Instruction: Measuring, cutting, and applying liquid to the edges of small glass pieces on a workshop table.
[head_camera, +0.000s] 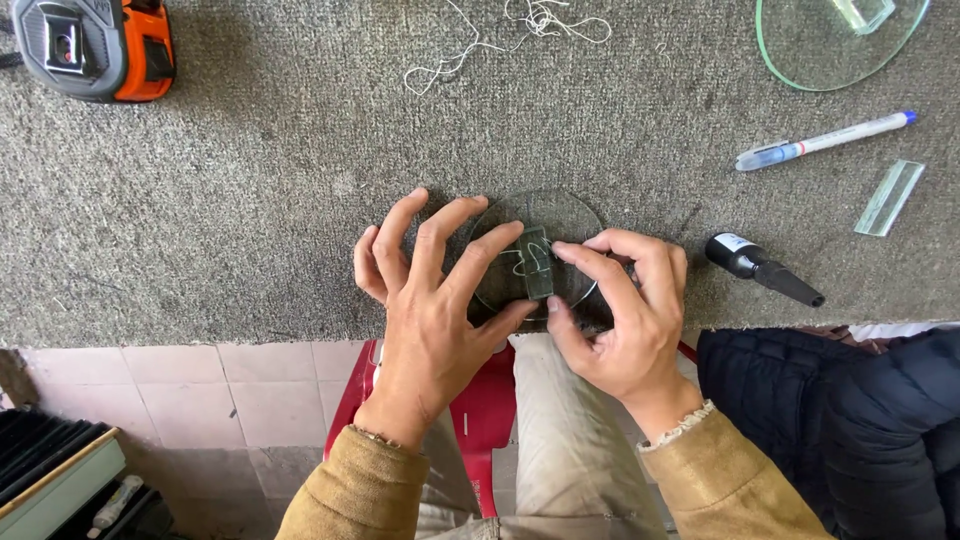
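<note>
Near bench front edge: left hand (430, 300) splayed, pressing round glass disc (540, 250); right hand (625, 310) pinching small glass block (537, 263). Probably rigid, slick, fragile; best held by edges.

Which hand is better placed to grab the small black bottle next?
Right, probably. The right hand lies nearer the small black nozzled bottle on the grey carpeted surface; the left hand is spread over the round clear glass disc, steadying it.
</note>
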